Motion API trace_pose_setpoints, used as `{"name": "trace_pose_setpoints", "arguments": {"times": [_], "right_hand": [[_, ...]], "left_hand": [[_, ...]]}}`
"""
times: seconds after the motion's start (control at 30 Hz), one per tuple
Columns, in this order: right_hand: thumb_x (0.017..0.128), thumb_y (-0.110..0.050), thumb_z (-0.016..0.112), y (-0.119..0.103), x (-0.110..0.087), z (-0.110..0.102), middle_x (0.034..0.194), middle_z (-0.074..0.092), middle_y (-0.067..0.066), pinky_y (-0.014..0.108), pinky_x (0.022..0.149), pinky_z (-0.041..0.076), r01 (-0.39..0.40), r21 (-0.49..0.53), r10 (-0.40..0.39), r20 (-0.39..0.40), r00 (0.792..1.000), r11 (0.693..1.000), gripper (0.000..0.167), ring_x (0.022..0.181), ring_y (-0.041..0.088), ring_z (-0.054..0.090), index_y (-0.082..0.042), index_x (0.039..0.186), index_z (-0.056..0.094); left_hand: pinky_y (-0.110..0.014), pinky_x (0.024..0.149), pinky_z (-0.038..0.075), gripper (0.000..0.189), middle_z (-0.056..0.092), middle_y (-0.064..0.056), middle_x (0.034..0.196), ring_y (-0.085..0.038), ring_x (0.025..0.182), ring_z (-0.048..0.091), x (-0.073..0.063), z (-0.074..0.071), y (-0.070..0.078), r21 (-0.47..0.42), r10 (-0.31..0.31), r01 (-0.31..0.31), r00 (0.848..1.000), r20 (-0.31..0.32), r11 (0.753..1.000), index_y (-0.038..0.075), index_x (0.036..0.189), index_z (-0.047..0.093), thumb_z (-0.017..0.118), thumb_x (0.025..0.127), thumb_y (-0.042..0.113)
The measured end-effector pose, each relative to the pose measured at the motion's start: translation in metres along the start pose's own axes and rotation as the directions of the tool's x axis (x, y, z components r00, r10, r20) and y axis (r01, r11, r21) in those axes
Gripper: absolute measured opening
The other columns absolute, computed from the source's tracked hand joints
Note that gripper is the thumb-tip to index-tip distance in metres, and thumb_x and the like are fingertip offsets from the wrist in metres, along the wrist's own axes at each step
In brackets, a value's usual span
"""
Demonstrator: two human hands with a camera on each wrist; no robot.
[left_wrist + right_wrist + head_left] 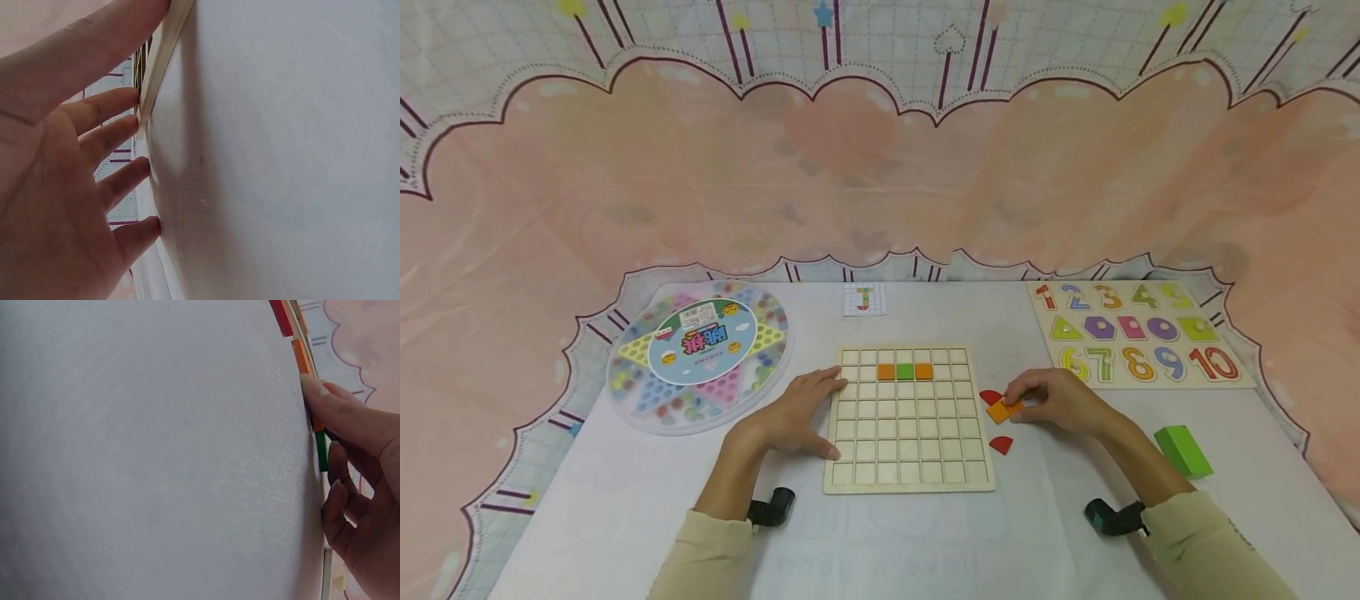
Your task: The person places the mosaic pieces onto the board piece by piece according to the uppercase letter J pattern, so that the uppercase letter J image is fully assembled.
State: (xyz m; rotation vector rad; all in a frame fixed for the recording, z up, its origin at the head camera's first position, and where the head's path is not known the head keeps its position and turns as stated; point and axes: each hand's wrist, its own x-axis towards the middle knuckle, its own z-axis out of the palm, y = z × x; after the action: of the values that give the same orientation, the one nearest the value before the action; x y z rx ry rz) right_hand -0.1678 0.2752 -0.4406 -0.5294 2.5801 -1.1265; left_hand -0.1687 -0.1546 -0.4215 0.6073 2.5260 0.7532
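The step in hand looks to be picking up a piece for the wooden grid board (910, 489); the right hand (1062, 402) has its thumb and fingertips brought together on an orange square tile (997, 412), which lies over the white tabletop just beyond the board's right edge; a second orange piece (1017, 407) seems to show under the fingertips, and whether the pinch takes in one or both, or has any lift, I cannot tell; the right wrist view adds a green tile (322, 451) near the curled fingers; two red quarter-circle tiles (1001, 445) lie close by, one farther from the person than the other; the left hand (793, 412) has thumb and fingers spread apart, tips against the board's left edge, apparently steadying it; on the board an orange, a green and an orange tile (905, 372) sit side by side in the second row from the far edge; beyond it lies a pattern card (865, 299) with a coloured J, its colour order too small to read surely; the next move probably calls for separating one tile cleanly, carrying it leftward, and squaring it to a cell without nudging the three placed tiles.
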Motion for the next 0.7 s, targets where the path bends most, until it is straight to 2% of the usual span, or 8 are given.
{"name": "trace_pose_setpoints", "arguments": {"times": [0.3,0.43,0.53,0.7], "right_hand": [[0.079,-0.022,0.088,-0.001,0.0,-0.004,0.105,0.077,-0.004,0.017,0.091,0.049,-0.015,-0.051,0.012,-0.054,0.998,0.999,0.019,0.102,0.012,0.064,-0.023,0.095,0.078],[0.079,-0.023,0.088,-0.005,0.0,-0.006,0.104,0.077,-0.005,0.02,0.081,0.046,-0.014,-0.026,0.012,-0.07,0.997,1.0,0.018,0.098,0.009,0.06,-0.026,0.093,0.077],[0.08,-0.023,0.087,-0.011,0.002,-0.005,0.103,0.077,-0.003,0.021,0.075,0.045,0.022,0.016,-0.021,-0.072,0.997,1.0,0.015,0.098,0.009,0.059,-0.024,0.091,0.078],[0.083,-0.022,0.085,-0.023,0.012,-0.002,0.105,0.075,0.001,0.018,0.081,0.054,0.07,0.063,-0.063,-0.103,0.993,0.996,0.012,0.1,0.005,0.062,-0.019,0.092,0.078]], "left_hand": [[-0.064,0.126,0.022,0.101,0.021,-0.014,0.171,-0.043,0.158,0.015,0.001,-0.001,0.001,-0.007,-0.006,0.006,1.0,0.006,1.0,0.005,0.155,0.039,0.093,0.072,0.024],[-0.064,0.126,0.022,0.101,0.022,-0.013,0.171,-0.043,0.158,0.015,-0.002,0.0,0.001,-0.02,-0.016,0.016,1.0,0.0,1.0,0.006,0.155,0.04,0.093,0.071,0.023],[-0.064,0.125,0.022,0.101,0.023,-0.013,0.171,-0.043,0.158,0.016,-0.004,0.001,0.002,-0.029,-0.021,0.021,1.0,-0.002,0.999,0.005,0.155,0.041,0.093,0.07,0.021],[-0.064,0.125,0.023,0.1,0.023,-0.014,0.171,-0.043,0.158,0.017,-0.003,0.001,0.002,-0.02,-0.011,0.01,1.0,-0.015,1.0,0.005,0.154,0.041,0.093,0.07,0.022]]}}
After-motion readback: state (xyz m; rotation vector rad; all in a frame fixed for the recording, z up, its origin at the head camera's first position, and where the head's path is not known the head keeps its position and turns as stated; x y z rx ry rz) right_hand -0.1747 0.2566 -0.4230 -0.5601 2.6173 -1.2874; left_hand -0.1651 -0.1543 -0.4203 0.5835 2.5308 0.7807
